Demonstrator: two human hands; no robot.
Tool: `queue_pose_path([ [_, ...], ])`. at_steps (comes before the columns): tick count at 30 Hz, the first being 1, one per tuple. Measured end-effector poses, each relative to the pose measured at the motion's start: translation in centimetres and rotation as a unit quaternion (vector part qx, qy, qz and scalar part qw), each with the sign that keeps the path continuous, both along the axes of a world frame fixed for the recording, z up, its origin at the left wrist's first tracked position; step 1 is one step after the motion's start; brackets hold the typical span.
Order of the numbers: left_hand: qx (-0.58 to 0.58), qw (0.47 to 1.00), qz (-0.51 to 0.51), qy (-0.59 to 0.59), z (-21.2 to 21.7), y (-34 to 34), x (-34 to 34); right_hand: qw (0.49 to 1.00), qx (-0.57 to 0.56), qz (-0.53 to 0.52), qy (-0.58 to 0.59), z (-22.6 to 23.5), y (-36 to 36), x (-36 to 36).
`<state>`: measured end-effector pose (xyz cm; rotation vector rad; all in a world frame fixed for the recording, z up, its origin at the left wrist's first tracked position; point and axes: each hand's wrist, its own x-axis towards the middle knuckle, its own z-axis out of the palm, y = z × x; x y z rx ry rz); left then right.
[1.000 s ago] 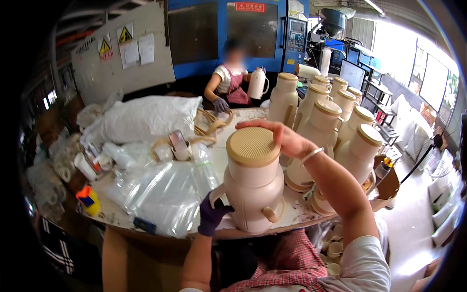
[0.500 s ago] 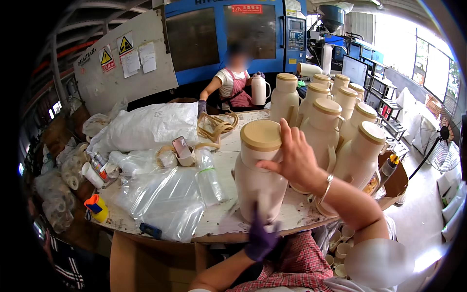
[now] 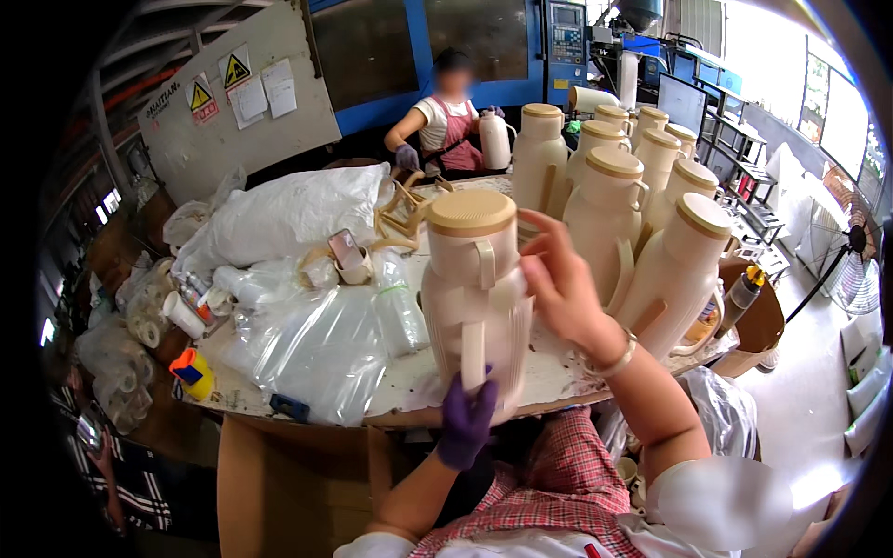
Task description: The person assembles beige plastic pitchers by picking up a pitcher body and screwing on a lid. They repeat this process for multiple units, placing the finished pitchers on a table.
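Note:
A cream thermos jug (image 3: 445, 307) with a tan ribbed lid (image 3: 472, 212) stands in front of me at the near table edge, handle facing me. Round the lower end of that handle, my left hand (image 3: 468, 418) is closed, in a purple glove. My bare right hand (image 3: 569, 293) is at the jug's upper right side, fingers apart; its fingertips are by the jug's shoulder, and I cannot tell whether they touch. Several similar jugs (image 3: 605, 209) with tan lids stand upright in a group to the right. Whether the front jug's base rests on the table is unclear.
Clear plastic bags (image 3: 321, 344) and a white sack (image 3: 288, 219) lie on the table's left. A phone (image 3: 346, 249), a yellow-and-orange bottle (image 3: 193, 374) and tan handle parts (image 3: 402, 219) are there too. A cardboard box (image 3: 288, 484) is below; a co-worker (image 3: 446, 135) sits across, holding another jug.
The front jug has turned, its handle now plainly toward me, and come left and nearer. My right hand has left its lid for its side. My left hand has closed on the handle.

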<state>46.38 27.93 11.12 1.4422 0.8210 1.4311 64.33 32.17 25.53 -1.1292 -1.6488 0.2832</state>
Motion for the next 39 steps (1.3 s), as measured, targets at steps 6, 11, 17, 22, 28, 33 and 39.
queue_pose_path([
  [6,-0.182,0.977,-0.102,-0.038,3.8,-5.6,-2.1,0.816,-0.384,0.174,0.395,-14.5,0.9,2.9],
  [11,-0.210,0.976,-0.032,-0.046,1.5,-7.6,-1.3,0.833,-0.386,0.106,0.382,-17.9,-0.4,1.7],
  [17,-0.034,0.997,-0.018,-0.069,1.0,-8.2,-2.7,0.895,-0.324,0.180,0.248,-18.8,-3.8,3.2],
  [22,0.007,0.999,0.028,-0.019,-1.8,-6.0,-2.8,0.891,-0.206,0.153,0.374,-21.7,-5.5,0.3],
  [28,-0.059,0.994,-0.018,0.085,-3.9,-2.4,-2.8,0.957,-0.197,0.038,0.209,-19.7,-7.9,0.8],
  [33,0.059,0.986,0.154,0.029,-7.9,0.0,-1.3,0.971,-0.219,-0.061,-0.074,-23.7,-11.1,2.9],
  [39,0.042,0.983,0.178,0.023,-4.8,1.6,0.7,0.924,-0.215,-0.144,-0.282,-32.4,-17.8,5.8],
])
